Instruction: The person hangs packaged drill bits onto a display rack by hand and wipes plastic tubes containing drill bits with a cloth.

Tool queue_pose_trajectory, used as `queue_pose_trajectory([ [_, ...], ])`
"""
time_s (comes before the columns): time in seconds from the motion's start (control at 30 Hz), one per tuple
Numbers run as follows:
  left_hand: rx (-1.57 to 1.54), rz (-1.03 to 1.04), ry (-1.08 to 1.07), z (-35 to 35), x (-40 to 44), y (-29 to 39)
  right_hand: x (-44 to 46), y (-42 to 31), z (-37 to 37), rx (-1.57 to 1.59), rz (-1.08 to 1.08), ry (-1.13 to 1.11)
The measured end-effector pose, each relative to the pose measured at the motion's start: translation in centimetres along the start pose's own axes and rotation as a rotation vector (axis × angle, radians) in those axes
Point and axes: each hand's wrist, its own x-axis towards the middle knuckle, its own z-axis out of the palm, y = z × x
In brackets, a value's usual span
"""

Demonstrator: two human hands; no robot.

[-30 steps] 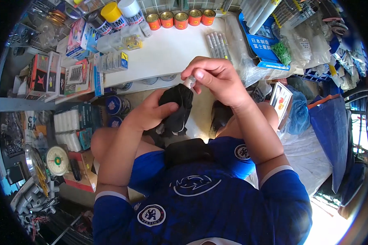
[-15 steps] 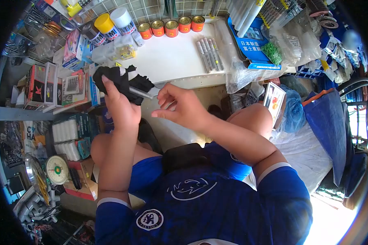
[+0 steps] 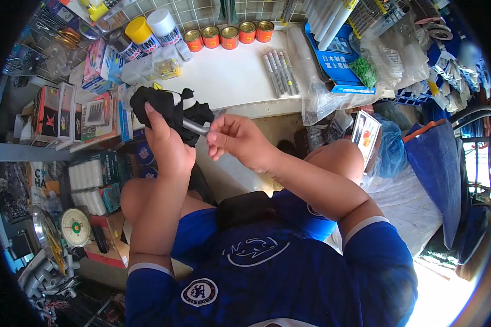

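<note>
My left hand (image 3: 166,139) is wrapped round a bunched black cloth (image 3: 161,103), in front of the shelf at left of centre. A silvery rod-like piece (image 3: 195,127) sticks out of the cloth, pointing right and down. The fingers of my right hand (image 3: 235,140) pinch the outer end of this piece. How far it reaches inside the cloth is hidden. A pale patch shows at the top of the cloth.
On the white shelf (image 3: 229,71) stand small red-orange tins (image 3: 229,38), spray cans (image 3: 165,27) and several marker-like tubes (image 3: 281,73). A blue tray (image 3: 332,60) lies at the right. Boxes (image 3: 52,117) and a dial scale (image 3: 75,227) are at the left.
Both hands and the cloth moved left from their place above my lap. My right hand let go of the pale end, opened, then closed on the silvery piece's end.
</note>
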Motion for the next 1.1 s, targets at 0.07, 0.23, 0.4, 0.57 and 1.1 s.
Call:
queue_pose_trajectory([
  [0.07, -0.002, -0.016, -0.021, -0.9, 0.1, -0.1, -0.2, 0.4, -0.6, 0.256, 0.210, -0.118],
  [0.23, 0.073, 0.058, 0.015, -0.8, 0.3, -0.3, -0.9, -0.5, 0.7, -0.127, -0.013, 0.036],
  [0.4, 0.033, 0.029, -0.056, -1.3, 0.4, -0.1, -0.7, -0.3, -0.1, -0.088, -0.012, -0.012],
  [0.57, 0.020, 0.032, -0.359, -1.8, 1.2, 1.3, -0.4, -1.4, -0.7, 0.363, 0.344, -0.153],
  [1.1, 0.041, -0.005, -0.120, -1.2, 1.7, 0.5, -1.1, -1.1, 0.1, -0.221, 0.006, -0.042],
])
